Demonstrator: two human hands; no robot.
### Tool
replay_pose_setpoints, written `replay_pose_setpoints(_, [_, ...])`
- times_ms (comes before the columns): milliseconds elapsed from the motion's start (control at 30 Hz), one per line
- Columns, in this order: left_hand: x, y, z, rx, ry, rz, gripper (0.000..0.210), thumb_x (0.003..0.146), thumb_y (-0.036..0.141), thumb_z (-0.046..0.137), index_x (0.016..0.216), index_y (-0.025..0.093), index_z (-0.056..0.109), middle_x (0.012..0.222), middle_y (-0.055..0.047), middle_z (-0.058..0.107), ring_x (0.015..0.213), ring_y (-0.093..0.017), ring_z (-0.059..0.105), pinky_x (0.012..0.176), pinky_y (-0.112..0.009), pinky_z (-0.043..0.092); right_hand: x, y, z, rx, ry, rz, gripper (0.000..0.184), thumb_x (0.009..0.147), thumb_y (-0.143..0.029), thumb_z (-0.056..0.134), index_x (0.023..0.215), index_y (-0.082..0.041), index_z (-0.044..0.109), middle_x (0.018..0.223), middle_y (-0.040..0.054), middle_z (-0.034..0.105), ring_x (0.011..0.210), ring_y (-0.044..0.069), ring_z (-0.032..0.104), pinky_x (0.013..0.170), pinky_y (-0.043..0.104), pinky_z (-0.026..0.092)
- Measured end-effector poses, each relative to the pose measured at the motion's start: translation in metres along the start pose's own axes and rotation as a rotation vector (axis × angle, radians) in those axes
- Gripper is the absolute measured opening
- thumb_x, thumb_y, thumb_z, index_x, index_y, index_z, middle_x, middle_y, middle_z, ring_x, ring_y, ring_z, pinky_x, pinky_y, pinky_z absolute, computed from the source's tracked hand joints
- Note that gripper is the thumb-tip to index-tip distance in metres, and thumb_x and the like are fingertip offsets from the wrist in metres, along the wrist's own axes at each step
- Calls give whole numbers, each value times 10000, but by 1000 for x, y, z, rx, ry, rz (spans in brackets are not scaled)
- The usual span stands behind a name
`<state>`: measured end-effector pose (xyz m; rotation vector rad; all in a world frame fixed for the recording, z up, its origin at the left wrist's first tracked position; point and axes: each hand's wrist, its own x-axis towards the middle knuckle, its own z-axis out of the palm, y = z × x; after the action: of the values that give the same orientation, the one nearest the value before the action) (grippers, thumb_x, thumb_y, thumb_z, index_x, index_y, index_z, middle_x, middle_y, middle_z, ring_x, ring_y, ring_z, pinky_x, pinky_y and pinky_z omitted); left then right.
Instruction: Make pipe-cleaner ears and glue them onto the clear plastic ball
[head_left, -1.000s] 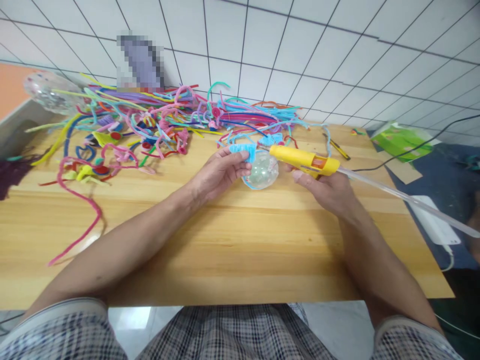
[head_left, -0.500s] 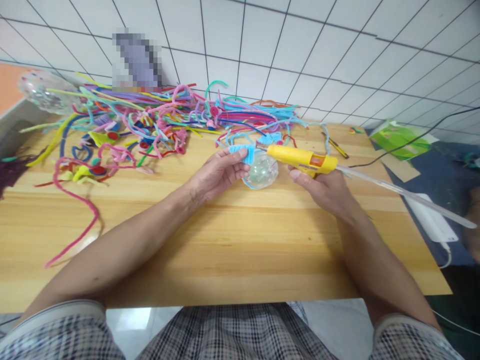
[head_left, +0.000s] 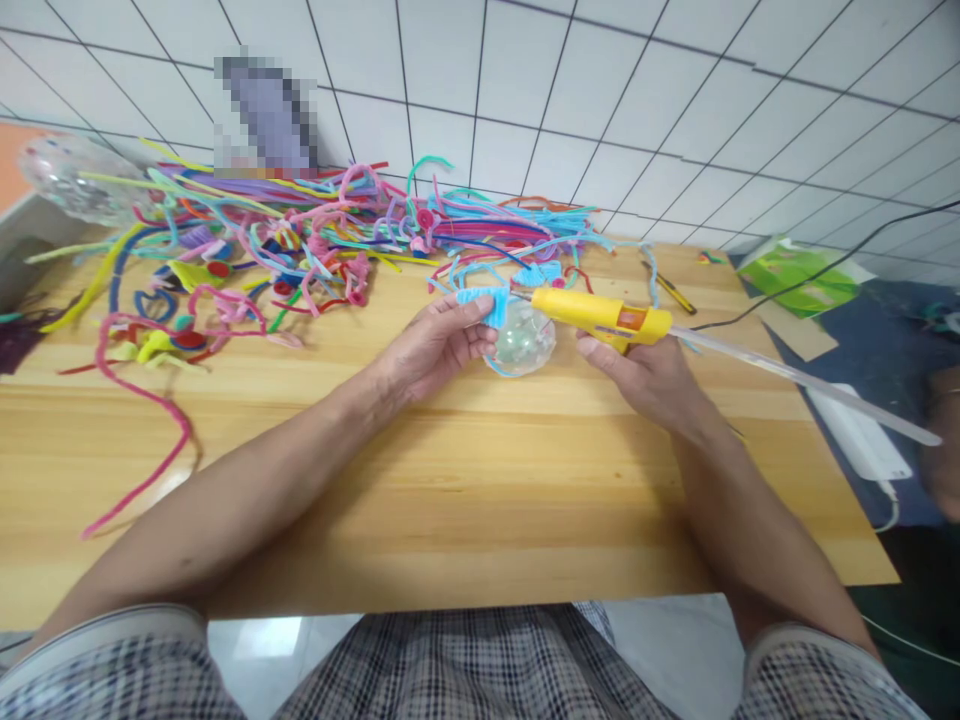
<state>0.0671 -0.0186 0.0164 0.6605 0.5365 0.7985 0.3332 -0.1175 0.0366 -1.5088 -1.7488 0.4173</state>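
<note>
My left hand (head_left: pixel 439 345) pinches a light blue fuzzy piece (head_left: pixel 484 303), which looks like pipe cleaners laid side by side. A yellow hot glue gun (head_left: pixel 600 315) is gripped in my right hand (head_left: pixel 649 370), its nozzle pointing left. The nozzle tip is at the right edge of the blue piece; whether they touch I cannot tell. From the gun's back a long clear glue stick (head_left: pixel 810 385) sticks out to the right. Just below the nozzle, beside my left fingertips, is a clear round ball (head_left: pixel 525 342) with something pale green inside and a light blue strand at its lower edge.
Many coloured pipe cleaners (head_left: pixel 315 215) heap along the back of the wooden table (head_left: pixel 480 500). One pink pipe cleaner (head_left: pixel 176 410) trails forward at left. A yellow cutter (head_left: pixel 675 290), a black cord (head_left: pixel 787 290), a green packet (head_left: pixel 799 280) and a white power strip (head_left: pixel 859 435) lie at right.
Both hands, the blue piece and the glue gun hold nearly the same place. The whole view has shifted slightly; the glue stick's rear end appears a little further left and up.
</note>
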Motion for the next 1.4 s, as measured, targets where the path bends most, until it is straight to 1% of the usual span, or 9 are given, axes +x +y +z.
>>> replay_pose_setpoints(133, [0, 0, 1, 13, 6, -7, 177, 957, 217, 937, 937, 130, 783, 729, 4, 794, 606, -101, 754, 612, -186, 644, 1, -2, 0, -1, -11, 1, 478, 992, -746, 742, 1089, -289, 841, 1049, 66, 870, 1006, 343, 832, 993, 586, 710])
replay_pose_setpoints(233, [0, 0, 1, 13, 2, -8, 203, 940, 229, 958, 940, 132, 780, 733, 5, 793, 609, -107, 757, 610, -190, 641, 0, -1, 0, -5, -8, 6, 497, 992, -756, 737, 1108, -284, 841, 1053, 69, 865, 1015, 346, 829, 986, 586, 710])
replay_pose_setpoints(400, [0, 0, 1, 4, -1, -3, 200, 938, 223, 959, 952, 130, 782, 750, 2, 800, 609, -108, 755, 613, -197, 645, 0, 0, 1, 8, 1, 8, 510, 982, -771, 742, 1063, -276, 829, 1019, 67, 858, 1003, 337, 827, 960, 564, 710])
replay_pose_setpoints(567, [-1, 0, 2, 14, 10, -9, 202, 946, 236, 955, 946, 134, 781, 739, 4, 795, 605, -106, 753, 615, -194, 638, 1, -4, 0, 1, -4, 21, 472, 973, -775, 753, 1039, -315, 836, 995, 61, 862, 1030, 357, 836, 997, 586, 711])
replay_pose_setpoints(733, [-2, 1, 3, 25, 9, -12, 209, 950, 241, 954, 937, 137, 773, 736, 5, 796, 598, -101, 750, 614, -189, 631, 1, -6, 0, -5, -9, 29, 503, 968, -798, 739, 1076, -318, 843, 999, 59, 870, 1033, 364, 836, 987, 595, 713])
replay_pose_setpoints(900, [-2, 0, 3, 26, 26, -13, 221, 944, 242, 960, 937, 136, 766, 741, 8, 796, 601, -95, 747, 621, -182, 631, 1, -3, 0, -4, -11, 15, 475, 981, -762, 743, 1092, -313, 849, 1044, 59, 881, 1023, 356, 844, 974, 588, 714])
replay_pose_setpoints(1033, [-2, 0, 2, 20, 12, -13, 199, 957, 230, 943, 957, 128, 772, 752, -1, 800, 606, -105, 750, 622, -198, 647, 1, -3, 0, 4, -16, 4, 439, 996, -720, 743, 1121, -311, 843, 1076, 59, 882, 1016, 349, 842, 961, 580, 711])
replay_pose_setpoints(1233, [-1, -1, 1, 16, 13, -6, 189, 958, 227, 941, 963, 131, 778, 759, -2, 805, 609, -106, 754, 619, -197, 647, 1, 0, 1, 11, -19, 16, 411, 990, -695, 759, 1115, -310, 831, 1067, 43, 874, 1035, 339, 834, 1005, 577, 702])
replay_pose_setpoints(1400, [-1, -1, 0, 20, 7, -7, 194, 957, 235, 943, 954, 136, 775, 756, -1, 804, 613, -104, 756, 622, -192, 644, 1, -1, 1, 23, -38, 14, 414, 1003, -690, 744, 1142, -309, 829, 1126, 54, 880, 1078, 354, 841, 1022, 602, 697])
